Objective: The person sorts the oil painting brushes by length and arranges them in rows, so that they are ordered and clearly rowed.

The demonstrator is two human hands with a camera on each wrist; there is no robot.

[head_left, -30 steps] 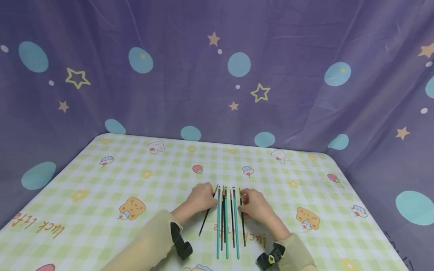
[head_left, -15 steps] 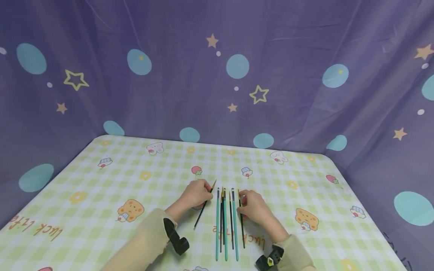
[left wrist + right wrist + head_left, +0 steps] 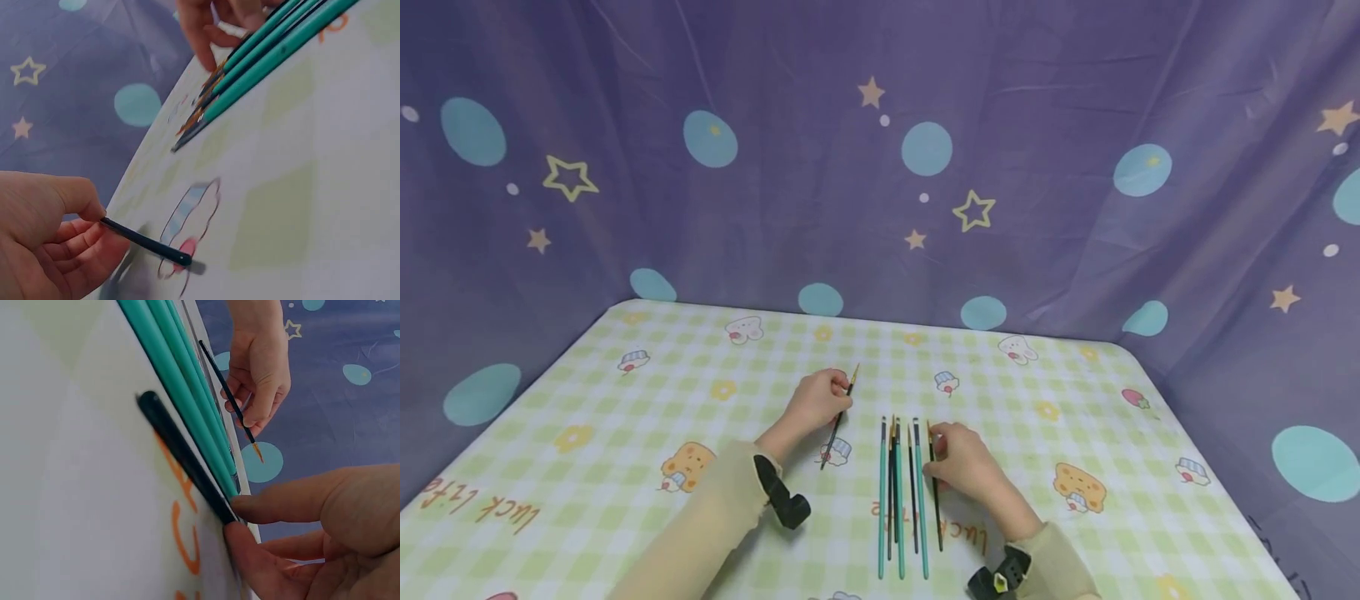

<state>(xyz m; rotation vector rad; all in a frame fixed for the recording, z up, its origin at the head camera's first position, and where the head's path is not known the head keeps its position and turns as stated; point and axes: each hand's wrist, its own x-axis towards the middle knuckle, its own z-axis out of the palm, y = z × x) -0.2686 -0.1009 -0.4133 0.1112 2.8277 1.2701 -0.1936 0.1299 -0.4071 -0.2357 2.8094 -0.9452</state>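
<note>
My left hand (image 3: 816,402) pinches a thin black paintbrush (image 3: 832,437) between thumb and fingers, left of the row and farther back on the table. Its golden bristle tip points away from me; in the left wrist view the handle's end slants down near a printed cupcake. At the row's right side, my right hand (image 3: 967,460) has thumb and finger around another black paintbrush (image 3: 181,450) near its bristle end. Beside that brush lie several teal paintbrushes (image 3: 882,508) and black ones (image 3: 914,508), roughly parallel, bristles toward the far side.
A green-and-white checked tablecloth (image 3: 647,417) with printed bears, cupcakes and flowers covers the table. Behind it hangs a purple curtain (image 3: 790,208) with stars and dots, which also runs along both sides. A black wrist camera (image 3: 786,496) sits on the left sleeve.
My left hand has carried its black paintbrush away from the row, to the left and farther back. The right hand stays at the rightmost brush, and the row remains in place.
</note>
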